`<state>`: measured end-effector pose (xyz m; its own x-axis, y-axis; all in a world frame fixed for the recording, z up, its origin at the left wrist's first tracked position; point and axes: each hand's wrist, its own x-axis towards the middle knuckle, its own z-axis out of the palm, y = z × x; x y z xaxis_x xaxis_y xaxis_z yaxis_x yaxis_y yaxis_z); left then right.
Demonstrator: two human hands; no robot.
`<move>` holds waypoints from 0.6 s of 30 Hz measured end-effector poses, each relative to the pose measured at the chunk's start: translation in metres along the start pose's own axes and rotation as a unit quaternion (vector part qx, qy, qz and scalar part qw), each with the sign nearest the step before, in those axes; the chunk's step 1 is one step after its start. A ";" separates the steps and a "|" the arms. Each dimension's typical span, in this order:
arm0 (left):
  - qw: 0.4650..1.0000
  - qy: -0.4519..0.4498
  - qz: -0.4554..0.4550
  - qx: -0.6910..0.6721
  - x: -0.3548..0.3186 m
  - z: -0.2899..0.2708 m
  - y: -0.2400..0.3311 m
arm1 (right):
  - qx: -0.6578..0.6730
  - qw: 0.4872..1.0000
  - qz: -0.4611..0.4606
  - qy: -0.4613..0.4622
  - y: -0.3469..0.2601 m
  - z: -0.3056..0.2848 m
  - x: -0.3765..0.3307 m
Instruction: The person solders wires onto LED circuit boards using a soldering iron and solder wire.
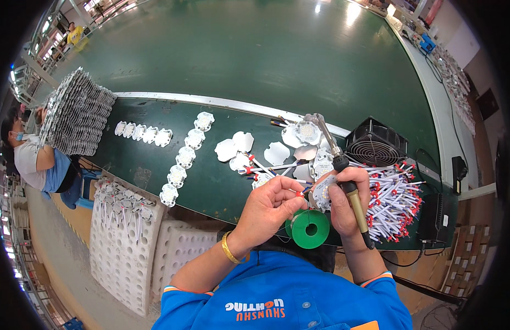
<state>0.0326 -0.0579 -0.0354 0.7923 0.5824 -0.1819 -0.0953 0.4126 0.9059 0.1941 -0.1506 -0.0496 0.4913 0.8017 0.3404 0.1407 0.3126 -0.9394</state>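
Note:
My left hand (pixel 270 208), a gold bracelet at its wrist, is closed in a pinch on a thin wire lead (pixel 300 193) with a red piece on it. My right hand (pixel 347 204) grips a soldering iron (pixel 354 204) with a tan handle, its metal tip pointing up and away. The same hand's thumb and fingers also hold a white LED board (pixel 322 192), close to the left fingertips. Just below and between the hands is a green spool (pixel 311 229) of solder wire. More boards and white leads lie beyond the hands.
A heap of white leads with red pieces (pixel 389 201) lies at the right, beside a black fan (pixel 377 144). LED boards stand in rows (pixel 185 157) at left, near a tall board stack (pixel 79 113). A seated person (pixel 32 159) is at far left; foam trays (pixel 123 247) stand below the table edge.

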 end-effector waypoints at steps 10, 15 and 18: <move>1.000 0.011 0.013 0.019 -0.001 0.000 0.002 | 0.016 0.999 -0.051 0.004 -0.004 -0.001 0.005; 0.999 0.026 0.023 0.030 -0.003 0.002 0.001 | 0.021 0.994 -0.065 -0.080 -0.013 0.007 0.007; 0.998 0.041 0.030 0.030 -0.002 0.003 0.000 | 0.041 0.994 -0.058 -0.089 -0.015 0.006 0.005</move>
<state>0.0327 -0.0616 -0.0334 0.7346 0.6607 -0.1547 -0.1028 0.3337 0.9371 0.1887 -0.1483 -0.0337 0.3157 0.8326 0.4550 0.1134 0.4430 -0.8893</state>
